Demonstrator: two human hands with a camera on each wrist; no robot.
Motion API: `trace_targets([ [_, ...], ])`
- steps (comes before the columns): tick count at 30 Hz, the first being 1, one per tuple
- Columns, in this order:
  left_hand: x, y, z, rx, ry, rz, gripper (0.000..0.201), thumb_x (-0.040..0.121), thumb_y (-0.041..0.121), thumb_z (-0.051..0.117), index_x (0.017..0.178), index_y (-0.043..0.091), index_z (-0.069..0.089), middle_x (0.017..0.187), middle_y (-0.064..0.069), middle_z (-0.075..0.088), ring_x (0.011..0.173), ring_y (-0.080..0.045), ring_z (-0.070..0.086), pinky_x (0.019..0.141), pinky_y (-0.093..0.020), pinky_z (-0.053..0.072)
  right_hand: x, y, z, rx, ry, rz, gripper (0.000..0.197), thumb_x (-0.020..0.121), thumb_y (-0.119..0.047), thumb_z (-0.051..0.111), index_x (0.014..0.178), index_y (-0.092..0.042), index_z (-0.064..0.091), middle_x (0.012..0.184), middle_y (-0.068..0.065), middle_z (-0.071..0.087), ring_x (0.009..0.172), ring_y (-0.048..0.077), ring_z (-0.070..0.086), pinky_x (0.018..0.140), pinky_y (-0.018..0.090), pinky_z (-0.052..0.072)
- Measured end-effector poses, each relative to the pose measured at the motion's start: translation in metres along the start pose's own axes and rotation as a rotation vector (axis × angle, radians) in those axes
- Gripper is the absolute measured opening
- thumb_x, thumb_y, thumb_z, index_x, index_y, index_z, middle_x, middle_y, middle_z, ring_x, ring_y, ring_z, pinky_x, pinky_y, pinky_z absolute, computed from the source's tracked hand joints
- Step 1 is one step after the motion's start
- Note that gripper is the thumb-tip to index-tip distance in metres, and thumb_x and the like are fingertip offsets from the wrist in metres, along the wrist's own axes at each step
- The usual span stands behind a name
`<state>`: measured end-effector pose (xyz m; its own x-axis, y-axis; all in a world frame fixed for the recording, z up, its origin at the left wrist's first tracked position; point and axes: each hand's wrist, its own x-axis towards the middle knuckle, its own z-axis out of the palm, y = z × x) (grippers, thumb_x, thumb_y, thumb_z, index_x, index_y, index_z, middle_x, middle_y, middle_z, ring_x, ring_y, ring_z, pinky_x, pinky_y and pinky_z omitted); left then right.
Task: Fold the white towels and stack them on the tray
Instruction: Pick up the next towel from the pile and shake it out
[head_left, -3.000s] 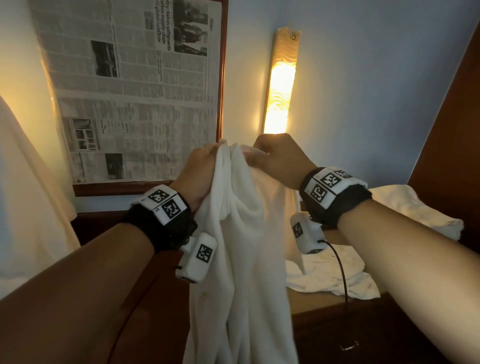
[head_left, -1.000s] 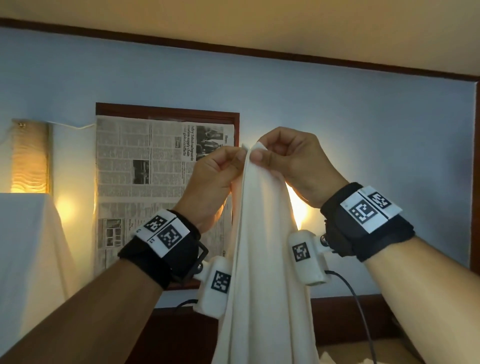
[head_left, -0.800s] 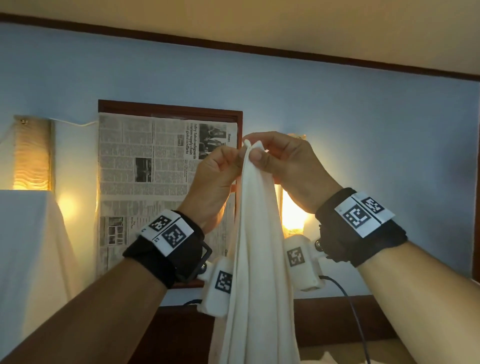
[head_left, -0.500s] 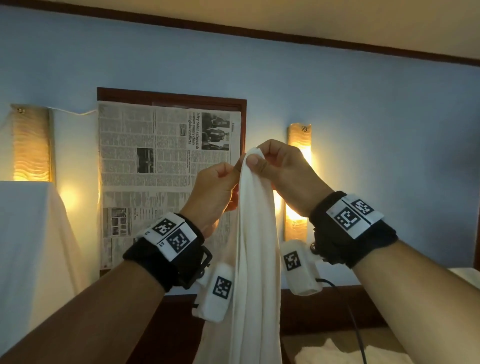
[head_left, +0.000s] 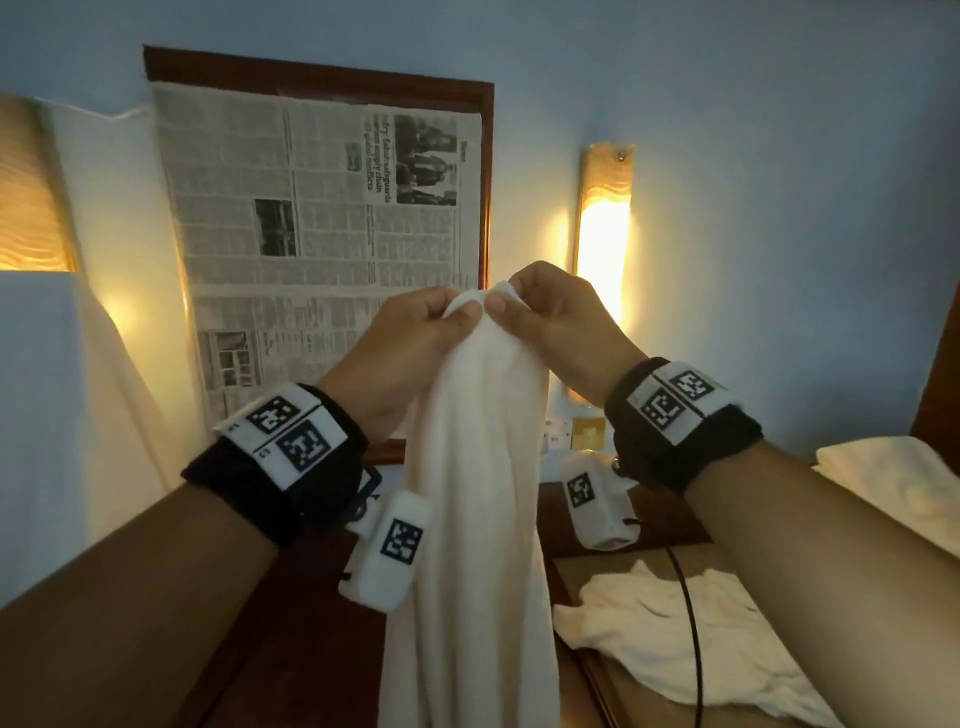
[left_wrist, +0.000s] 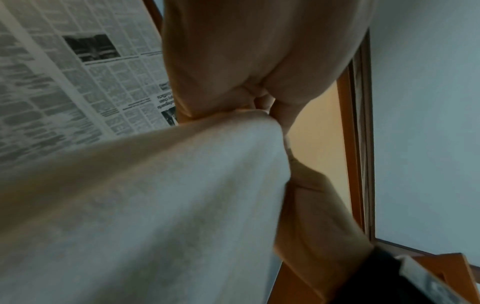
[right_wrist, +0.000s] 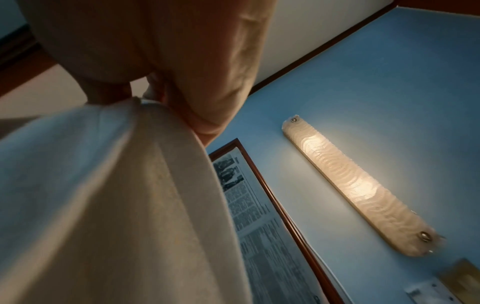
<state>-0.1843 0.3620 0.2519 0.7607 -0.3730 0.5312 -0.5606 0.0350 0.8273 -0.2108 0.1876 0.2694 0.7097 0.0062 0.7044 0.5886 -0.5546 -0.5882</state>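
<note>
A long white towel (head_left: 475, 519) hangs straight down in front of me, bunched lengthwise. My left hand (head_left: 415, 338) and right hand (head_left: 545, 317) pinch its top edge side by side, thumbs nearly touching, at chest height before the wall. The left wrist view has the towel (left_wrist: 155, 205) draped below my fingers (left_wrist: 233, 98). In the right wrist view the cloth (right_wrist: 116, 195) fans out from my pinching fingers (right_wrist: 161, 94). A crumpled white towel (head_left: 691, 634) lies on a wooden surface at lower right. No tray can be made out.
A framed newspaper (head_left: 322, 234) hangs on the blue wall behind the towel. A lit wall lamp (head_left: 602, 244) glows to its right, another (head_left: 26, 197) at far left. White cloth (head_left: 62, 426) covers something on the left. More white towel (head_left: 893, 483) lies at far right.
My head view has tilted down, so the lower-right towels came into sight. Both hands have kept their pinch on the towel top and sunk lower against the wall.
</note>
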Motion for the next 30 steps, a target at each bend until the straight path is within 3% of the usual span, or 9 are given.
trace_targets([
  [4,-0.003,-0.001,0.001,-0.003,0.017,-0.027,0.018,0.1,0.03,0.057,0.103,0.02,0.072,0.108,-0.008,0.073,0.101,-0.027,0.071,0.092,-0.051,0.057,-0.022,0.02,0.005,0.113,-0.14,0.14,0.03,0.096,-0.03,0.061,0.097,0.0,0.065,0.092,0.017,0.067,0.087,0.032,0.067,0.085,0.051,0.057],
  [8,-0.008,-0.005,0.001,0.151,0.029,-0.033,0.02,0.102,0.033,0.056,0.097,0.02,0.07,0.1,-0.005,0.072,0.092,-0.021,0.071,0.083,-0.042,0.059,-0.037,0.03,0.008,0.229,-0.14,0.226,0.023,0.098,-0.027,0.059,0.097,-0.005,0.065,0.096,0.005,0.07,0.094,0.022,0.071,0.087,0.041,0.059],
  [11,-0.013,-0.008,0.005,0.231,-0.011,-0.013,0.02,0.102,0.034,0.055,0.1,0.02,0.07,0.101,-0.003,0.072,0.094,-0.02,0.07,0.081,-0.038,0.057,-0.039,0.023,0.005,0.142,-0.101,0.208,0.03,0.099,-0.029,0.057,0.101,0.001,0.064,0.099,0.01,0.07,0.092,0.023,0.071,0.079,0.038,0.061],
  [15,-0.019,-0.005,0.01,0.23,0.05,0.017,0.022,0.103,0.034,0.052,0.089,0.025,0.066,0.094,0.001,0.067,0.086,-0.016,0.065,0.071,-0.032,0.051,-0.044,0.013,0.005,-0.018,-0.106,0.109,0.036,0.099,-0.032,0.057,0.097,0.003,0.062,0.099,0.019,0.068,0.09,0.031,0.069,0.077,0.047,0.059],
  [18,-0.022,-0.001,0.011,0.136,0.119,-0.002,0.026,0.104,0.032,0.051,0.081,0.025,0.062,0.088,0.003,0.065,0.079,-0.013,0.063,0.065,-0.03,0.048,-0.049,0.005,0.01,-0.041,-0.097,0.076,0.033,0.098,-0.032,0.058,0.097,0.001,0.064,0.097,0.014,0.069,0.087,0.024,0.07,0.08,0.041,0.06],
  [22,-0.03,-0.001,0.004,0.183,0.11,0.07,0.03,0.103,0.031,0.053,0.074,0.027,0.06,0.081,0.006,0.062,0.074,-0.009,0.059,0.072,-0.032,0.049,-0.063,0.007,0.015,0.071,-0.062,0.095,0.035,0.097,-0.03,0.06,0.102,0.005,0.064,0.097,0.014,0.07,0.085,0.022,0.07,0.078,0.036,0.06],
  [25,-0.034,-0.002,0.0,0.254,0.133,0.091,0.031,0.103,0.032,0.051,0.074,0.022,0.055,0.079,0.005,0.053,0.072,-0.01,0.05,0.071,-0.031,0.044,-0.083,0.019,0.023,0.112,-0.163,0.133,0.026,0.098,-0.027,0.059,0.098,-0.001,0.066,0.091,0.012,0.068,0.081,0.02,0.068,0.075,0.032,0.058],
  [27,-0.036,-0.003,-0.003,0.322,0.153,0.094,0.032,0.104,0.033,0.05,0.074,0.023,0.051,0.076,0.006,0.047,0.07,-0.01,0.045,0.071,-0.03,0.04,-0.103,0.034,0.034,0.081,-0.286,0.201,0.026,0.098,-0.028,0.06,0.099,-0.003,0.067,0.093,0.014,0.069,0.083,0.026,0.069,0.077,0.035,0.057],
  [30,-0.041,-0.003,-0.008,0.415,0.159,0.128,0.032,0.105,0.035,0.046,0.073,0.027,0.048,0.076,0.009,0.045,0.07,-0.008,0.042,0.071,-0.03,0.037,-0.137,0.063,0.047,-0.271,-0.465,0.218,0.022,0.098,-0.027,0.058,0.089,-0.008,0.065,0.076,0.002,0.064,0.066,0.017,0.061,0.063,0.032,0.05],
])
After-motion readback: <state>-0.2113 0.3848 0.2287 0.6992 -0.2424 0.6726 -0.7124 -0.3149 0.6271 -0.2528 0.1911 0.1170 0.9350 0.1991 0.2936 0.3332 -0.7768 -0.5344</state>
